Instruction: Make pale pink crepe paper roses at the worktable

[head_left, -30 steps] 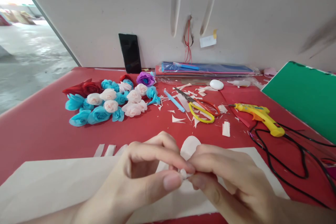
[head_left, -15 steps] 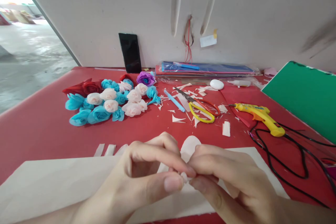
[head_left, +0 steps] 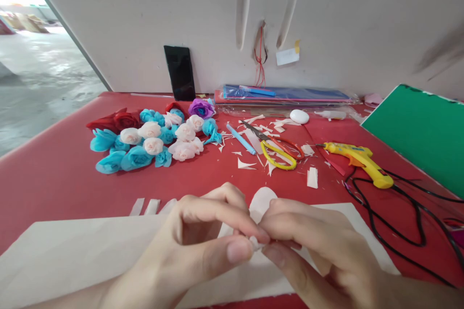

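Between my two hands is a small rolled piece of pale pink paper (head_left: 255, 243), mostly covered by fingers. My left hand (head_left: 203, 236) pinches it from the left with thumb and index finger. My right hand (head_left: 315, 246) closes on its right end, thumb below and fingers above. Just behind the hands lies a rounded pale paper petal (head_left: 263, 201). Under both hands a large cream paper sheet (head_left: 90, 246) is spread out. Two short pale paper strips (head_left: 152, 206) rest at its far edge, left of my left hand.
Blue, pink, red and purple paper flowers (head_left: 152, 145) are grouped at left. Scissors (head_left: 278, 154) lie among paper scraps (head_left: 246, 165) and a blue pen (head_left: 241, 139). A yellow glue gun (head_left: 362, 159) with a black cord sits right, near a green board (head_left: 416, 130). A phone (head_left: 180, 73) leans behind.
My fingers have shifted very slightly around the small paper roll, and a little more of its right end shows. Everything else stays where it was.
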Demonstrator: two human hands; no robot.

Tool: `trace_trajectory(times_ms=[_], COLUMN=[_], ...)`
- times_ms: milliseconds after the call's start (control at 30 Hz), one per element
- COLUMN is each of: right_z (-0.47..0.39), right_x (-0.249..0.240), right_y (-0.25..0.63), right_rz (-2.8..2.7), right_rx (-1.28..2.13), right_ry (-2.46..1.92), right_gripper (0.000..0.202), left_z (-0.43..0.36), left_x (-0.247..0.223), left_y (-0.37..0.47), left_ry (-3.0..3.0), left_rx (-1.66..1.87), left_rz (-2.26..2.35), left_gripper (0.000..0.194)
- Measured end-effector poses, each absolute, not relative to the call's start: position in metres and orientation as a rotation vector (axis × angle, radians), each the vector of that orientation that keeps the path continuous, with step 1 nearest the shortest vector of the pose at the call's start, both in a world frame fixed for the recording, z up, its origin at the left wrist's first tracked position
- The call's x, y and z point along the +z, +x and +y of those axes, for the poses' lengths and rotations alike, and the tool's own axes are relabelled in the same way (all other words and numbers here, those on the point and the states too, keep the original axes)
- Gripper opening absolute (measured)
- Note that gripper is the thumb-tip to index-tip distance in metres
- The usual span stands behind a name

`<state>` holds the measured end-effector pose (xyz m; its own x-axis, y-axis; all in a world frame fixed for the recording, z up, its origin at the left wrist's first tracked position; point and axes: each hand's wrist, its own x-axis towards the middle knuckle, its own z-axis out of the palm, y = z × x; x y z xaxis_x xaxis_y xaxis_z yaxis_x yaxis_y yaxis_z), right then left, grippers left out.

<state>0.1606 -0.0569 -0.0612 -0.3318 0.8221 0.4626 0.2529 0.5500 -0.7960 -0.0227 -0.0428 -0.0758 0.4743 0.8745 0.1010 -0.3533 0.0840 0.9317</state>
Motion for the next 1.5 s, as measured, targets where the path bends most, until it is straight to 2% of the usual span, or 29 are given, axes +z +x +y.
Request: trace_trajectory(times_ms=[300,533,833,967,1033,1200,1500], right_z=[-0.058,-0.056,-0.056,-0.046,-0.036,-0.018,-0.012], right_x=[-0.061,-0.059,-0.066,-0.063,-0.064,-0.071,-0.075], right_y=[0.159,0.161,0.168,0.167,0.168,0.172,0.173], right_rz=[-1.875,-1.951,-2.049,-1.936,-1.869,-1.724,-1.568], right_rx=[0.775,0.731,0.507,0.758,0.978,1.418,1.592], right_ry=[-0.880,-0.860,-0.752,-0.726,-0.701,-0.609,-0.612], right_gripper=[0.011,0.011,0.023,0.020,0.017,0.023,0.025], left_z=[-0.046,-0.048,-0.048,-0.047,-0.046,-0.044,-0.039], left_x=[-0.075,-0.075,-0.078,-0.078,-0.077,-0.075,-0.079], left_y=[-0.022,-0.020,-0.021,-0.021,-0.020,-0.019,-0.023], left_ry=[1.116,1.097,1.099,1.093,1.055,1.071,1.221], left_rx=[1.013,1.030,1.028,1.080,1.092,1.061,1.059], left_rz=[0.594,0.652,0.653,0.636,0.615,0.670,0.878], left_gripper=[0.008,0.006,0.009,0.015,0.014,0.010,0.012])
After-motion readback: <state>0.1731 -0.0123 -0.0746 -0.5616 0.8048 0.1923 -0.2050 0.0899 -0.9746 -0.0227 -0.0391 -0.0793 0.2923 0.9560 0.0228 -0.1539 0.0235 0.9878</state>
